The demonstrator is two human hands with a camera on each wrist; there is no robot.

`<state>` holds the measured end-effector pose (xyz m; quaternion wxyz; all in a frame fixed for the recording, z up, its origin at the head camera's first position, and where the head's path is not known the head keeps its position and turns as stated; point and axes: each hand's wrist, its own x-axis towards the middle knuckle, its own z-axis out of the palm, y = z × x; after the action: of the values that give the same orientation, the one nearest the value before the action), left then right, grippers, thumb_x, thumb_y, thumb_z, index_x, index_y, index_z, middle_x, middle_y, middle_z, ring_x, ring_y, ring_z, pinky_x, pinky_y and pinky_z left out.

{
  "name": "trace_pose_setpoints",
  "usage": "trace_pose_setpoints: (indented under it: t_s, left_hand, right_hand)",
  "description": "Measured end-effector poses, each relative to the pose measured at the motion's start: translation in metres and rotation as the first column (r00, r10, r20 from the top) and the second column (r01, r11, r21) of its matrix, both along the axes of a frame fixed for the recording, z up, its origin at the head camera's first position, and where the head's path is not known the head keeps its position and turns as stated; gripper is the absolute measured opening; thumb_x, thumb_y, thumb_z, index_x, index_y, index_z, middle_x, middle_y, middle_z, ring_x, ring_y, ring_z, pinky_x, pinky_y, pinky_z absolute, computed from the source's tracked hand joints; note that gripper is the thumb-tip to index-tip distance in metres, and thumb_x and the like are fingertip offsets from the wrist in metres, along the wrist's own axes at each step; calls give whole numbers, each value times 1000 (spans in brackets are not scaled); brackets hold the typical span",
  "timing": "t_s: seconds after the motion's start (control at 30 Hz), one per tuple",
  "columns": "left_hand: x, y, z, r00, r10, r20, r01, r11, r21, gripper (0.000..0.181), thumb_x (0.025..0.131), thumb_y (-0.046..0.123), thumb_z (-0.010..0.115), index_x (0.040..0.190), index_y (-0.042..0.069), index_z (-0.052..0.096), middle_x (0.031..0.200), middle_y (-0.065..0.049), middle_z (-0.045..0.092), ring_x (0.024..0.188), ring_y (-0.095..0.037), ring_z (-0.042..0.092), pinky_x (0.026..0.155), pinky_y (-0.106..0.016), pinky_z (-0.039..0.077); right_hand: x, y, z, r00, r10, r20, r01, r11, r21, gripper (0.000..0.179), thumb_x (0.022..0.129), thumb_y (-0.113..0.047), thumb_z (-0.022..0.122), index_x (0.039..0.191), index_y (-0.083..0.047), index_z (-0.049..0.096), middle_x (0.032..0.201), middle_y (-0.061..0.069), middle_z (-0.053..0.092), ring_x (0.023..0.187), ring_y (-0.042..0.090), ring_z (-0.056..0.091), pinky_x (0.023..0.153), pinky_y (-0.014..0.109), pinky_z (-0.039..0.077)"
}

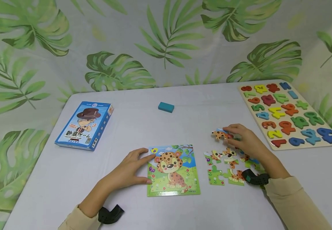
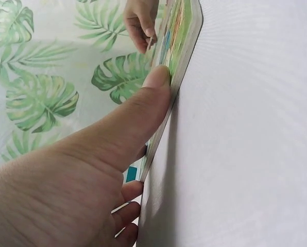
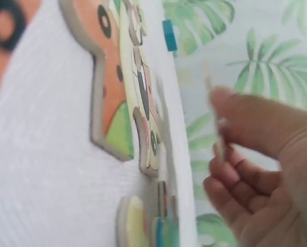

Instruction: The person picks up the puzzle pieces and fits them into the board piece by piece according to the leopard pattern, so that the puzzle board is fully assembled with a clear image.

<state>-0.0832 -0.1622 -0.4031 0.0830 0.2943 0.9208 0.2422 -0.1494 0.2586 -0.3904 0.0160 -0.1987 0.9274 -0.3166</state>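
Now, at what looks like a piece-selecting step, the right hand (image 1: 247,141) pinches a spotted puzzle piece (image 1: 219,135), seemingly lifted, beyond the loose pieces (image 1: 216,179), the left hand (image 1: 127,169) touches the leopard board (image 1: 173,172), fingers apart, and orienting likely comes due.

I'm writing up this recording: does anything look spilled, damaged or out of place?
Nothing looks spilled or damaged. Only the teal block seems slightly odd, lying by itself toward the back of the table. The loose jigsaw pieces beside the leopard puzzle board look ordinary, as the right hand holds another.
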Motion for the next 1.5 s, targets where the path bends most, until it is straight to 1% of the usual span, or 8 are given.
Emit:
trace_pose_setpoints:
  t_s: [0.2,0.4,0.5,0.63,0.87,1.07,1.33,1.5]
  left_hand:
    - [0,1,-1,1000,-1,-1,1,1000,9,83,67,58,67,137,23,40,139,-11,28,127,-30,23,100,-49,25]
    - [-2,1,-2,1000,-3,-7,3,1000,-5,82,68,59,66,137,24,39,140,-9,28,127,-28,23,100,-47,25]
    - [-2,1,-2,1000,-5,-16,5,1000,-15,82,68,60,65,138,25,39,139,-9,28,127,-27,23,101,-46,24]
    - [-2,3,-2,999,-5,-40,5,1000,-10,82,69,60,65,137,23,40,140,-8,27,127,-27,23,101,-45,23]
    - [-2,11,-2,994,-43,-102,43,999,-5,74,76,53,62,135,12,42,141,0,32,130,-19,23,105,-38,19]
    - [-3,17,-2,989,-40,-144,34,998,-46,72,80,51,59,134,9,42,138,-1,37,127,-18,30,106,-34,17]
    - [-6,21,-2,976,-89,-199,64,990,-128,66,81,55,55,137,24,40,131,-7,42,119,-24,37,100,-41,26]
    - [-8,24,5,974,-101,-204,66,982,-174,68,77,57,58,135,25,44,124,-9,45,112,-24,41,96,-40,30]
  right_hand:
    - [11,-25,20,986,68,-153,-77,995,-58,41,81,-12,67,119,0,56,113,13,50,106,30,47,81,48,43]
    - [28,-61,29,944,177,-277,-206,976,-77,44,74,-7,72,116,-2,59,110,8,51,100,22,50,75,39,48]
    - [35,-80,26,941,219,-259,-249,965,-87,44,75,-11,72,117,-3,59,111,7,50,99,21,50,73,37,48]
    - [39,-103,18,956,242,-167,-258,963,-82,44,77,-18,71,118,-6,58,112,4,49,100,19,48,78,36,47]
    - [37,-131,-5,961,268,-64,-270,963,-15,45,81,-26,67,120,-6,57,112,5,49,102,19,46,84,35,43]
    - [33,-143,-12,949,298,-103,-299,954,3,43,82,-23,67,120,-6,57,112,7,50,104,22,42,85,36,42]
    - [31,-153,-10,941,315,-124,-308,949,72,39,82,-20,66,118,-6,60,106,3,50,98,20,41,77,31,40]
    - [29,-154,-6,941,316,-123,-305,947,97,39,81,-24,68,116,-9,62,104,1,50,92,17,41,75,32,35]
